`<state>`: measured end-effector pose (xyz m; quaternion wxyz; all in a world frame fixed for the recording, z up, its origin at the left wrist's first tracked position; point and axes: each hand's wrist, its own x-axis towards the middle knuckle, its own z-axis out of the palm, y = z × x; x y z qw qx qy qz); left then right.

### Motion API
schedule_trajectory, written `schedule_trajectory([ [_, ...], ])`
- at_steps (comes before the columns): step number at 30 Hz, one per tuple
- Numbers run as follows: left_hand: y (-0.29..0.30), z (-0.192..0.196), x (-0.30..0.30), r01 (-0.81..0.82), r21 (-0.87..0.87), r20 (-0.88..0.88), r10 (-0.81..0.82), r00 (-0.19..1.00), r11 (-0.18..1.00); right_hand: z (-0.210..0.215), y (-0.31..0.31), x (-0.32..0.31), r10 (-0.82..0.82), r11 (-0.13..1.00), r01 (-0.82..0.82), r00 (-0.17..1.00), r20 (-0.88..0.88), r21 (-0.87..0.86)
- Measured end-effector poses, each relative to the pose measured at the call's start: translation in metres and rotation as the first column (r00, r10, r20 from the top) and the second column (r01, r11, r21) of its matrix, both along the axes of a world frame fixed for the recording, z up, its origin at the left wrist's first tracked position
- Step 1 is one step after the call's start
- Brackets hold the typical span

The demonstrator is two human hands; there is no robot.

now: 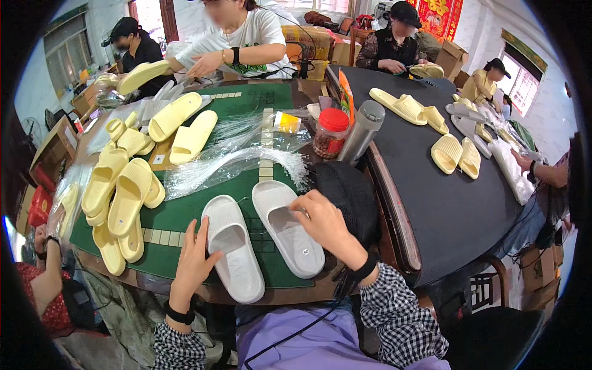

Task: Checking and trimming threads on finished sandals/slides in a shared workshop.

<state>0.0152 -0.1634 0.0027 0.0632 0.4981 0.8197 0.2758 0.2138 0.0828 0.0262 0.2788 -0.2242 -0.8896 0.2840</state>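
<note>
Two light grey slippers lie side by side before me, the left slipper [240, 274] and the right slipper [302, 246], toes pointing away. My left hand [194, 262] rests along the outer side of the left slipper, fingers stretched and thumb at its rim. Over the strap of the right slipper, my right hand [330, 225] has its fingers bent into a pinch; what is between the fingertips is too small to make out. A thin clear thread [266, 233] shows between the two slippers. Beyond them lies a bundle of white plastic strands [246, 161] on clear film.
Pale yellow slippers [129, 191] are heaped at left on the green tabletop [176, 213]. A red-lidded jar [331, 132], a steel flask [364, 129] and a black bag [345, 197] stand at right. Another dark table [431, 203] adjoins; several people work around.
</note>
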Motion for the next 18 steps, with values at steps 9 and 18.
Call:
schedule_trajectory([
  [9,0.012,0.009,-0.001,0.013,-0.135,0.095,0.000,0.996,0.991,-0.032,0.013,-0.017,-0.133,0.963,0.099,0.984,0.122,0.252],
  [18,0.036,0.014,-0.009,0.160,-0.141,0.106,-0.146,0.984,0.977,-0.031,-0.010,-0.019,-0.114,0.988,0.083,0.962,0.247,0.132],
])
